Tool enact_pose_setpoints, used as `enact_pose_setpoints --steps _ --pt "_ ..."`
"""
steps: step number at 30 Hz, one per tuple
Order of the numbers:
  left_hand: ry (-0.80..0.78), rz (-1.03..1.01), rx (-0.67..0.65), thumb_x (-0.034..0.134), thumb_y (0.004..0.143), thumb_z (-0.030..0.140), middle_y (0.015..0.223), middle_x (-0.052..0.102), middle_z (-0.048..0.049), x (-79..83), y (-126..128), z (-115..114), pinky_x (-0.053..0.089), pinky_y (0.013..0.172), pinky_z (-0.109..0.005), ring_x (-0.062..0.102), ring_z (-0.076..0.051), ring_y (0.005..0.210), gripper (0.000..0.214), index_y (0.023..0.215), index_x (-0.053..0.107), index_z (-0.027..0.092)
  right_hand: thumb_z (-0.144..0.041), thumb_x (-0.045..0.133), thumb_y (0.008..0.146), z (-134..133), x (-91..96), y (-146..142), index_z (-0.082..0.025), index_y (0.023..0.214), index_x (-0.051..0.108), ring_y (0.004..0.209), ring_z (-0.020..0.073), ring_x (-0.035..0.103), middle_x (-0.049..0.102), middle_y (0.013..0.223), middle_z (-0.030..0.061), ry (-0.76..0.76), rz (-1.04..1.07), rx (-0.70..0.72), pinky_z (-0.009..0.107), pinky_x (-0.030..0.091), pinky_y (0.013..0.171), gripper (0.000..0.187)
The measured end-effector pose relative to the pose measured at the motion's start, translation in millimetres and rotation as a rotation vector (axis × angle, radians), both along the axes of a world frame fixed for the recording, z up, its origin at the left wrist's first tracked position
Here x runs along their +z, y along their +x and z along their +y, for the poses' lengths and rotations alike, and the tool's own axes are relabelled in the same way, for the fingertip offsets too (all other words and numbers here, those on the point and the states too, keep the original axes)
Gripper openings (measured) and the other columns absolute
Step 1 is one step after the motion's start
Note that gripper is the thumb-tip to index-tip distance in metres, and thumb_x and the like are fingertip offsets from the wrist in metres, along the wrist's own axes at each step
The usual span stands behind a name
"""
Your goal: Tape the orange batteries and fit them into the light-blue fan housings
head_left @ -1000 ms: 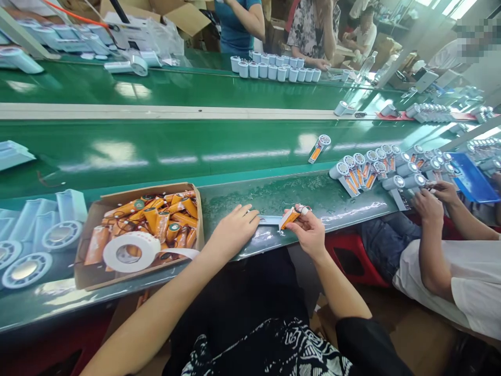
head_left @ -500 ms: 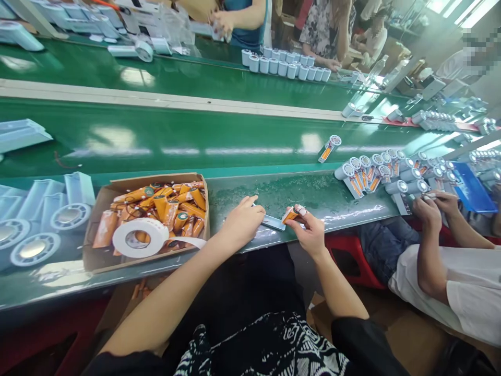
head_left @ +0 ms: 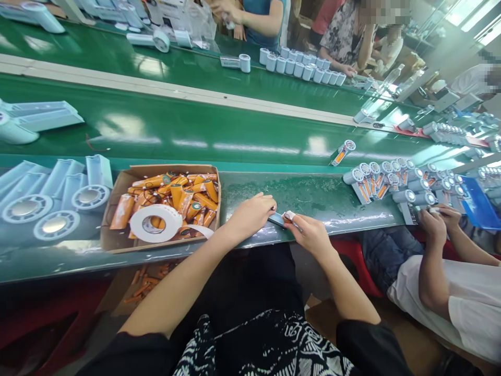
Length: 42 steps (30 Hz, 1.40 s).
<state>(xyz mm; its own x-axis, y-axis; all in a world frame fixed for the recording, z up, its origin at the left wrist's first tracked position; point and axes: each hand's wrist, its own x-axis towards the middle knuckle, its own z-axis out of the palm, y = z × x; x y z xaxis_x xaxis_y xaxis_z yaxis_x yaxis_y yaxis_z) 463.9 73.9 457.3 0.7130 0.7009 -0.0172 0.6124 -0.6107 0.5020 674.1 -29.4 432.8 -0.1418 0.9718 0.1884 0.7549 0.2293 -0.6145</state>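
Note:
On the bench in front of me, my left hand [head_left: 254, 213] is closed over a light blue plastic handle housing [head_left: 277, 219], hiding most of it. My right hand [head_left: 311, 234] pinches an orange battery [head_left: 288, 219] at the housing's right end. Only a small bit of the battery shows between the fingers; whether it sits inside the housing I cannot tell. To the left stands a cardboard box [head_left: 105, 230] filled with orange batteries [head_left: 191, 197]. A roll of white tape [head_left: 172, 222] lies on top of them, its loose end hanging near my left forearm.
Light blue housings with round heads [head_left: 55, 224] lie at the far left. Several housings holding orange batteries [head_left: 373, 180] stand at the right, beside a co-worker's hands [head_left: 434, 222]. A single filled housing [head_left: 344, 151] lies on the green belt [head_left: 235, 141]. Other people work across it.
My right hand has brought the battery against the housing, and its orange body is now mostly covered. The view has shifted left. A light blue housing now shows on the far belt.

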Motion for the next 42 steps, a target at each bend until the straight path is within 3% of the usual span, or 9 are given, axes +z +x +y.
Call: enact_pose_setpoints --steps 5,10,14,20,25,30,33,37,42 --pt "-0.024 0.056 0.141 0.047 0.105 0.021 0.102 0.073 -0.006 2.0 0 -2 0.054 0.086 -0.032 0.072 -0.023 0.093 0.02 0.107 0.067 0.021 -0.026 0.055 0.106 14 18.3 -11 -0.028 0.127 0.072 0.091 0.021 0.077 0.081 0.112 0.006 -0.112 -0.359 0.123 0.024 0.052 0.071 0.027" --pt "0.015 0.087 0.176 0.046 0.104 0.017 0.103 0.072 -0.007 0.2 2 -6 0.052 0.079 -0.03 0.071 -0.023 0.094 0.022 0.106 0.068 0.022 -0.026 0.059 0.105 20 16.9 -3 -0.028 0.131 0.07 0.096 0.0209 0.077 0.08 0.117 0.0049 -0.134 -0.354 0.198 0.024 0.051 0.073 0.028" --pt "0.023 0.03 0.178 0.046 0.104 0.015 0.101 0.073 -0.0059 -7.7 1 -8 0.053 0.084 -0.03 0.07 -0.024 0.108 0.024 0.106 0.068 0.023 -0.025 0.057 0.106 13 9.3 0 -0.028 0.123 0.071 0.096 0.0217 0.078 0.081 0.113 0.0033 -0.106 -0.314 0.158 0.025 0.051 0.072 0.023" --pt "0.059 0.03 0.181 0.045 0.105 0.018 0.107 0.074 -0.0069 -13.1 -1 -8 0.053 0.086 -0.03 0.07 -0.024 0.11 0.024 0.107 0.068 0.023 -0.033 0.054 0.109 12 24.4 -28 -0.03 0.128 0.067 0.085 0.0227 0.075 0.08 0.106 0.0064 -0.235 -0.599 0.111 0.026 0.044 0.061 0.023" --pt "0.085 0.088 0.195 0.047 0.105 0.02 0.105 0.072 -0.0086 -13.5 2 -7 0.054 0.08 -0.031 0.072 -0.024 0.095 0.021 0.111 0.067 0.021 -0.039 0.067 0.103 21 35.3 -41 -0.022 0.129 0.067 0.105 0.0276 0.069 0.076 0.108 0.0139 -0.245 -0.748 0.207 0.03 0.052 0.082 0.031" --pt "0.164 0.046 0.154 0.048 0.103 0.012 0.114 0.076 -0.0104 -1.4 11 -19 0.051 0.11 -0.038 0.068 -0.025 0.122 0.026 0.116 0.069 0.019 -0.035 0.058 0.107 40 31.0 -32 -0.022 0.121 0.072 0.102 0.0247 0.071 0.077 0.111 0.0104 -0.202 -0.632 0.353 0.029 0.051 0.082 0.024" --pt "0.366 -0.107 0.155 0.053 0.105 0.019 0.132 0.073 -0.0102 20.2 -20 -37 0.043 0.122 -0.041 0.061 -0.024 0.134 0.029 0.131 0.066 0.019 -0.027 0.06 0.105 54 25.4 -22 -0.021 0.109 0.077 0.097 0.0223 0.074 0.079 0.104 0.0082 -0.174 -0.523 0.392 0.027 0.049 0.081 0.018" --pt "0.643 -0.226 0.464 0.059 0.105 0.03 0.114 0.079 -0.007 45.0 -120 -64 0.054 0.107 -0.042 0.07 -0.024 0.111 0.02 0.118 0.072 0.021 -0.033 0.064 0.102 89 16.7 -3 -0.027 0.116 0.077 0.088 0.0223 0.075 0.081 0.097 0.0042 -0.125 -0.391 0.152 0.026 0.047 0.076 0.02" --pt "0.61 -0.032 0.451 0.059 0.105 0.037 0.106 0.08 -0.0092 39.3 -215 -74 0.055 0.1 -0.045 0.069 -0.028 0.108 0.027 0.104 0.077 0.017 -0.031 0.061 0.099 175 16.6 12 -0.018 0.108 0.079 0.089 0.0278 0.072 0.08 0.097 0.0129 -0.072 -0.351 -0.116 0.033 0.049 0.078 0.024"
